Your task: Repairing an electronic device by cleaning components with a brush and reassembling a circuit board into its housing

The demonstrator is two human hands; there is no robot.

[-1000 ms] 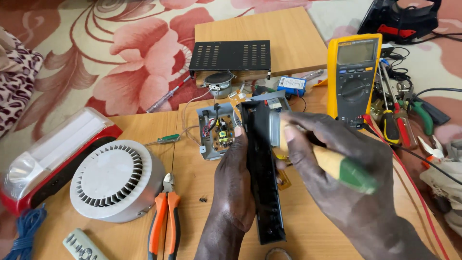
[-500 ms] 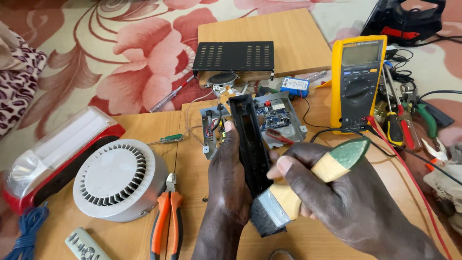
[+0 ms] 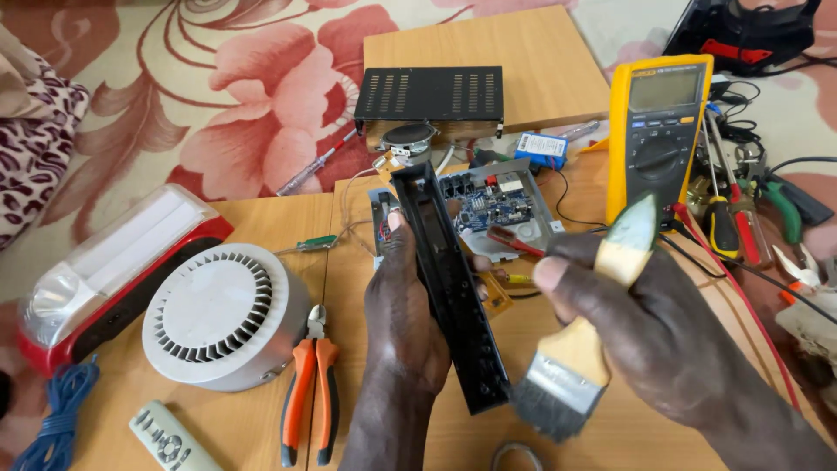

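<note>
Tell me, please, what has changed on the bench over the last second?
The right hand turned the brush over: its bristles, near the black panel's top a second ago, now point down by the panel's lower end. The left hand kept holding the black panel. The pliers, fan and meter stayed put.

Two hands: left (image 3: 405,323) and right (image 3: 654,323). One black panel (image 3: 453,288), one paintbrush (image 3: 580,349). Left of the panel: one pliers (image 3: 309,388), one white fan (image 3: 222,316), one remote control (image 3: 170,440). Right: one yellow meter (image 3: 658,131).
</note>
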